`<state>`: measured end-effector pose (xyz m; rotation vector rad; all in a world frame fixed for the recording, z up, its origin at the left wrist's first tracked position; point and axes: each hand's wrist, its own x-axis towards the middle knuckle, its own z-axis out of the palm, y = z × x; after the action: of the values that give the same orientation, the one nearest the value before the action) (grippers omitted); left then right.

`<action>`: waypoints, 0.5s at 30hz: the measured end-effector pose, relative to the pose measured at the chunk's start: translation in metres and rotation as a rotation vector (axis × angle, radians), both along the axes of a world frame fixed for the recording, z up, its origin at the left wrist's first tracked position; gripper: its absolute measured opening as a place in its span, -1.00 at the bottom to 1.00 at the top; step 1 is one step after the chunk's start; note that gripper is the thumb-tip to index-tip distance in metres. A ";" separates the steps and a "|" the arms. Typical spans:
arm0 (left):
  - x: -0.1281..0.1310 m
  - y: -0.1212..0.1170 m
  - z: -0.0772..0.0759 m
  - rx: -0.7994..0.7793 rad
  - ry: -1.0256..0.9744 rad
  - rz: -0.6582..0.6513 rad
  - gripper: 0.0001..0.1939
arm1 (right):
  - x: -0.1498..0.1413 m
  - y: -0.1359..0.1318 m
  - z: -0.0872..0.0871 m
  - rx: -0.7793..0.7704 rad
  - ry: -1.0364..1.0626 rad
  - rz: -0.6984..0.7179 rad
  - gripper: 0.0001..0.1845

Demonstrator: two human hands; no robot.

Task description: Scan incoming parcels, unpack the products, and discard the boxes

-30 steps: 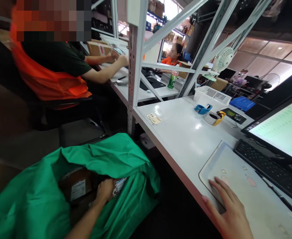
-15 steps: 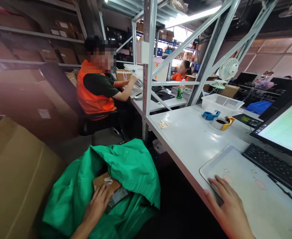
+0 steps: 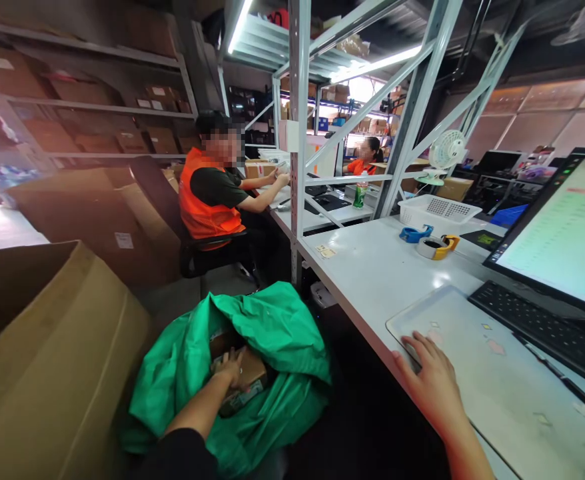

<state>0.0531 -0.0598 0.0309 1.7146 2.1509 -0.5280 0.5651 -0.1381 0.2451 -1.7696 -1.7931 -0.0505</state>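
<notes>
My left hand [image 3: 230,371] reaches into a green cloth bag [image 3: 285,327] at the lower middle. Its fingers are spread and touch a brown cardboard box [image 3: 253,371] inside; some fingertips are partly hidden in shadow. A pale label shows on the box's near side. My right hand [image 3: 435,380] lies palm down, fingers apart, on the left edge of a pale desk mat [image 3: 472,347] and holds nothing that I can see.
A large open carton [image 3: 92,320] stands left of the bag. On the white desk [image 3: 362,267] are tape dispensers [image 3: 435,248], a white basket [image 3: 437,210], a keyboard [image 3: 537,327], a pen [image 3: 567,380] and a monitor [image 3: 567,233]. A person in an orange vest [image 3: 205,197] sits beyond a metal post [image 3: 300,133].
My left hand has gone further forward into the bag, and the box there now shows more of its top and side. My right hand stays on the mat. The view has turned a little left.
</notes>
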 end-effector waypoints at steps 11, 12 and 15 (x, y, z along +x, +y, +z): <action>-0.002 -0.072 0.051 0.245 0.106 -0.017 0.31 | -0.009 0.002 0.017 0.008 0.135 0.041 -0.38; -0.011 -0.079 0.069 0.325 0.083 -0.001 0.32 | -0.009 -0.005 0.023 0.000 0.168 0.052 -0.36; -0.042 -0.091 0.145 0.509 -0.065 0.050 0.29 | 0.008 -0.048 0.042 -0.004 0.230 0.049 -0.36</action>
<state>0.0111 -0.1510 0.1759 1.8777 2.4129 0.1053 0.5734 -0.1858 0.2873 -1.6601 -1.6696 0.1705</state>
